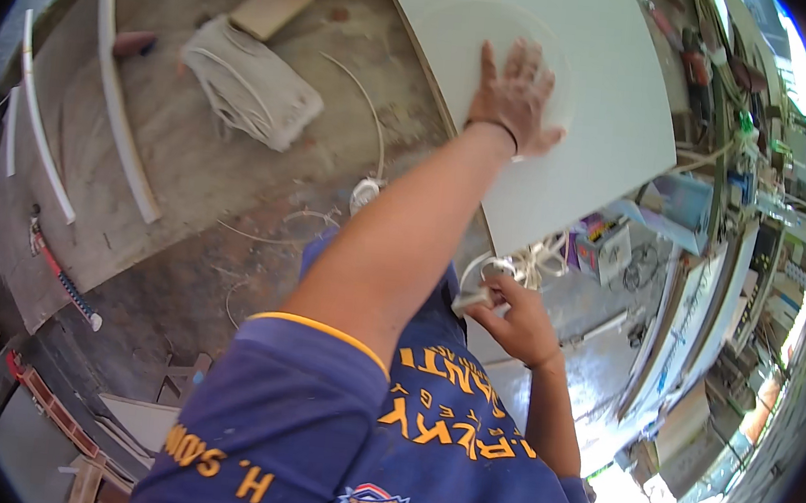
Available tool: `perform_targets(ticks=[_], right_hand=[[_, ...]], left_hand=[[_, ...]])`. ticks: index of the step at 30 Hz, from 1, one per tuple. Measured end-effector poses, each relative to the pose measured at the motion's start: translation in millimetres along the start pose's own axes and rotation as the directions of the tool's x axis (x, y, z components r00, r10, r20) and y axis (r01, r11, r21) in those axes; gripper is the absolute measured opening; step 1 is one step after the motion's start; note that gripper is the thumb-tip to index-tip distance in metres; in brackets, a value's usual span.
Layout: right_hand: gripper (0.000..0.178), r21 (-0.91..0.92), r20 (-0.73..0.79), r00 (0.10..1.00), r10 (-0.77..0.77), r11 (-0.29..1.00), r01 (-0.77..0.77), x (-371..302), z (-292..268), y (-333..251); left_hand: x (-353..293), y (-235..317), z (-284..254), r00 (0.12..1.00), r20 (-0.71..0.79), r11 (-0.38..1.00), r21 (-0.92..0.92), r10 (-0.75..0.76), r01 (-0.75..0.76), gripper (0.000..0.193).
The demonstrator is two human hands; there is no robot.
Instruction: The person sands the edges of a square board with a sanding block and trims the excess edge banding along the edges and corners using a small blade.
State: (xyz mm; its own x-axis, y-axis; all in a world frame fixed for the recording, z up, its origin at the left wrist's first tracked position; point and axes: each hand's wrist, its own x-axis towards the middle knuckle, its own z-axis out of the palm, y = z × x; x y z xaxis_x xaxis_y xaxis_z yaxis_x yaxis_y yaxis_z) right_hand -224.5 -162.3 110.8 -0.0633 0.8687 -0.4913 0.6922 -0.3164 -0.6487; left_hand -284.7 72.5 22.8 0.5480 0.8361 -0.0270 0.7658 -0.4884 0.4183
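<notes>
My left hand (520,99) lies flat on a large white panel (618,98), its fingers spread and nothing in its grasp. A faint round mark shows on the panel around this hand. Below the panel's near corner, close to my body, my right hand (523,327) is closed on a small pale block (472,302). My fingers hide part of that block. Just above it is a small whitish rounded object (497,268), partly covered, so I cannot tell its kind.
Left of the panel, a folded off-white cloth (250,85) and a flat wooden block (271,8) lie on a stained surface. Long pale strips (116,83) rest farther left. A thin cable (373,105) curves beside the panel. Boxes (602,253) and cluttered tools line the right.
</notes>
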Motion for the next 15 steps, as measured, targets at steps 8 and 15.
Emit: perform_targets(ticks=[8,15], right_hand=[[0.030,0.668,-0.416,0.876,0.245,0.735,0.112,64,-55,-70],[0.053,0.224,-0.376,0.887,-0.269,0.902,0.369,159,-27,-96]], left_hand=[[0,2,2,0.994,-0.109,0.990,-0.138,0.021,-0.036,0.077],[2,0,13,0.979,-0.189,0.995,-0.048,0.077,-0.087,0.085]])
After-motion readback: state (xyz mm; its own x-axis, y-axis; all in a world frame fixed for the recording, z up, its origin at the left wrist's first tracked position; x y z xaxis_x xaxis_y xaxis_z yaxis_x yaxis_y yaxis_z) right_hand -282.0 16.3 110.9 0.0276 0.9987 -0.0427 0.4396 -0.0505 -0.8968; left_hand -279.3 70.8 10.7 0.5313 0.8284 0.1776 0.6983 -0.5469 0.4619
